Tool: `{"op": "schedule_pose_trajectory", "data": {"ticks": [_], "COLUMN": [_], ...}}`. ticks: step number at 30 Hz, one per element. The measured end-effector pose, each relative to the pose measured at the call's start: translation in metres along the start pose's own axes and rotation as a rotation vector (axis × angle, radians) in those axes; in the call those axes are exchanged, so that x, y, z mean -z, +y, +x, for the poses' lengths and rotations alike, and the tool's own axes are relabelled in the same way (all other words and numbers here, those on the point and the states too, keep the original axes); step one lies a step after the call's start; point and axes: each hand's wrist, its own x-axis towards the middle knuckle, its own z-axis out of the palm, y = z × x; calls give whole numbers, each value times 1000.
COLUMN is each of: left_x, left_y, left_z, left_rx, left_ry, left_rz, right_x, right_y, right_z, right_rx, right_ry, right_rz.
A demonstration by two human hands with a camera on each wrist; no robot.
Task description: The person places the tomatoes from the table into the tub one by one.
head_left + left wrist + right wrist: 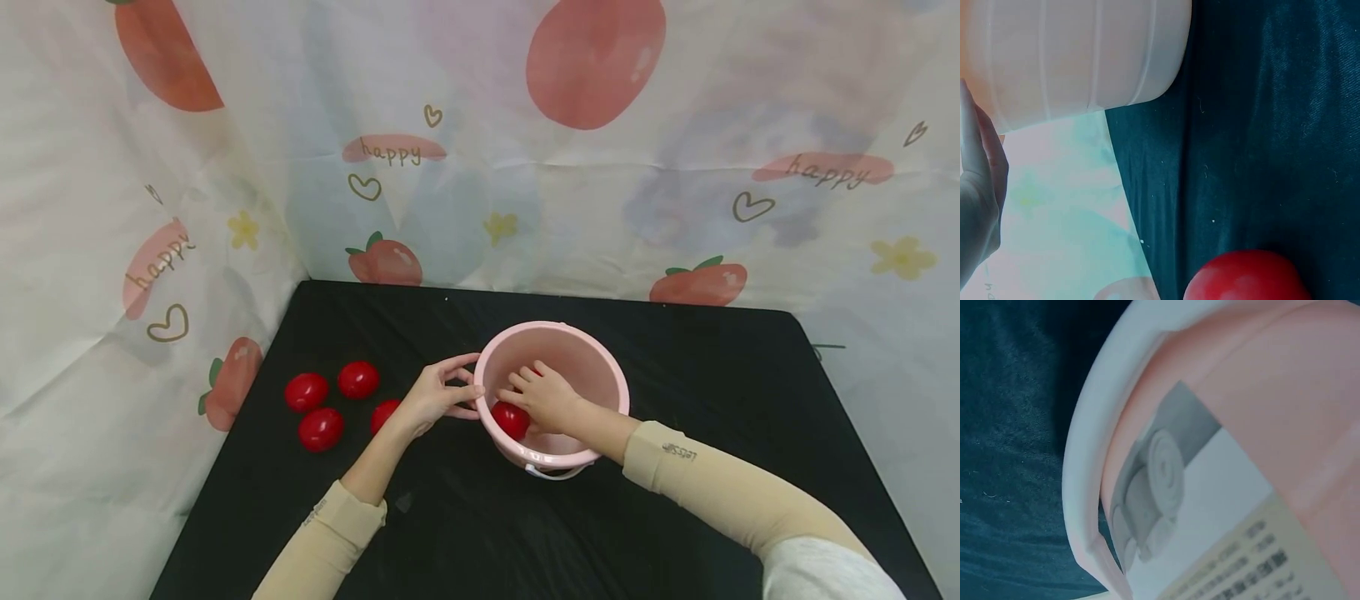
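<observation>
White fabric (465,50), printed with fruit (597,62) and the word "happy", is hanging across the upper half of the head view, and a black cloth (720,367) is spreading below it. Just right of centre, a pink bucket (615,392) is standing on the cloth, its white handle (558,475) drooping at the lower edge.

Three shiny red balls (306,392) are lying in a cluster at centre left; a fourth ball (384,410) is sitting nearer the middle, partly hidden by the left wrist. The left hand (441,392) is resting against the bucket's left rim, fingers and thumb spread apart.

From the right, the right hand (549,400) is reaching over the rim, its forearm covering part of the bucket's edge. One red ball (512,421) is lying inside, beneath its fingers (a second speck of red is peeking out above). Whether those fingers are gripping anything, I cannot tell. In the right-wrist view, the bucket's wall and printed label (1210,494) are blocking the hand.
</observation>
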Motion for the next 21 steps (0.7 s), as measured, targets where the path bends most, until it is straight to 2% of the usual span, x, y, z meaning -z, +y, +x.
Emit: {"op": "schedule_pose_trajectory", "data": {"ticks": [6, 10, 14, 17, 21], "left_x": [0, 1, -2, -4, -5], "left_y": [0, 0, 12, 21, 21], "left_z": [-1, 0, -7, -12, -12], "left_rx": [4, 2, 7, 19, 27], "left_ry": [5, -1, -18, -22, -16], "left_rz": [-3, -1, 0, 2, 0], "right_x": [6, 21, 43, 57, 63], "right_y": [3, 9, 22, 35, 50], "right_z": [-2, -7, -16, -29, -50], "right_rx": [-9, -44, -125, -224, -371], "right_ry": [74, 147, 232, 278, 325], "right_rz": [91, 212, 360, 464, 623]}}
